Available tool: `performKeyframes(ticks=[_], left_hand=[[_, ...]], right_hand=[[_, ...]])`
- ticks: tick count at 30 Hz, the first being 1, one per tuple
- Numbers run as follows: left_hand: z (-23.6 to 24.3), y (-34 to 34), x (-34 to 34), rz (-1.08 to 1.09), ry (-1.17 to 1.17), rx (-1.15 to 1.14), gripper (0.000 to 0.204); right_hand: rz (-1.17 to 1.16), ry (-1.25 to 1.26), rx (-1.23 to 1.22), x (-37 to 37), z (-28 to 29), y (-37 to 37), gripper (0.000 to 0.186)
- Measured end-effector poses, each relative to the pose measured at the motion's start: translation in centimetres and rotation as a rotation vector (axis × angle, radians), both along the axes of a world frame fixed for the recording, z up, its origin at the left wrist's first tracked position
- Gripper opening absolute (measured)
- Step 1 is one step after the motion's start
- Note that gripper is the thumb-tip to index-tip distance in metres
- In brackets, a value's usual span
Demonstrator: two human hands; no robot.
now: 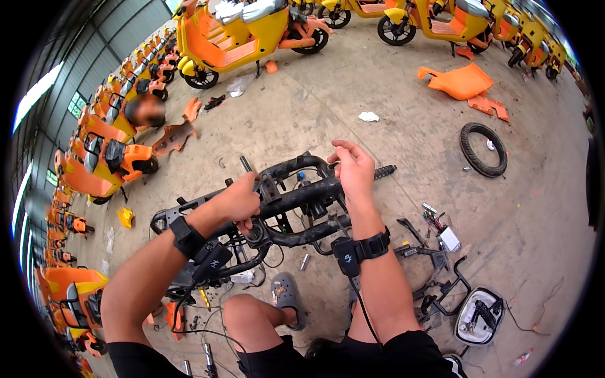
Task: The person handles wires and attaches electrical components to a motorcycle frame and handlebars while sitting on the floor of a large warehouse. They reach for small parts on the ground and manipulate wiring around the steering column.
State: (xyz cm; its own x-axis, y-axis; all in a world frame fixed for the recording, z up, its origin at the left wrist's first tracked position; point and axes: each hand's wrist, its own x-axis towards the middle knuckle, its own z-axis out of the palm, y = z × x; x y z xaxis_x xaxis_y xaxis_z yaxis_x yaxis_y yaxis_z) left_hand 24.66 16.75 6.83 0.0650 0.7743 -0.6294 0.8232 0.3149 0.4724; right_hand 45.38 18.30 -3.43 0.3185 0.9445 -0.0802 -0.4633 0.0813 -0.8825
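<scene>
A black tubular scooter frame (293, 200) lies on the floor in front of my knees. My left hand (242, 200) is closed at the frame's left part, by a bracket and a round tube end; what its fingers hold is hidden. A short grey rod (245, 164) sticks up just beyond that hand. Over the frame's right end is my right hand (353, 169), its fingers bent in toward the thumb. Whatever may be between those fingertips is too small to make out. Close to this hand, a black coil-spring shock absorber (385, 171) points out to the right.
Several yellow-orange scooters (236, 41) stand at the back and left. A tyre (483, 150) and orange panels (463, 80) lie far right. Nearer are a white box with wires (449, 239), black metal brackets (450, 290) and a white-rimmed tray (463, 321). Cables run from my wrist straps.
</scene>
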Motion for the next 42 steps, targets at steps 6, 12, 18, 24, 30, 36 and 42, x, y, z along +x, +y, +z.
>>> performKeyframes(ticks=[6,12,18,24,30,36,42], left_hand=[[0.5,0.0,1.1,-0.041,0.067,0.017,0.050],[0.7,-0.2,1.9,-0.004,0.100,0.016,0.061],[-1.7,-0.8,2.6,0.225,-0.134,0.050,0.056],[-5.1,-1.5,6.1,0.643,-0.490,0.182,0.059],[-6.6,-1.9,8.2,0.834,-0.924,0.273,0.083],[-7.3,-2.6,10.2,1.021,-1.185,0.408,0.078],[-7.3,-1.1,12.2,1.176,-1.372,0.468,0.083]], right_hand=[[-0.006,0.034,0.020,0.3,-0.1,0.3,0.021],[0.000,0.060,0.027,-0.1,0.0,0.4,0.021],[-0.013,0.087,0.019,0.2,0.2,0.5,0.021],[-0.064,0.072,-0.003,1.0,0.4,0.0,0.019],[-0.102,0.073,-0.003,2.3,-0.2,0.0,0.021],[-0.125,0.063,-0.017,2.8,0.0,-0.5,0.021],[-0.156,0.047,-0.044,2.7,-0.3,-1.0,0.021]])
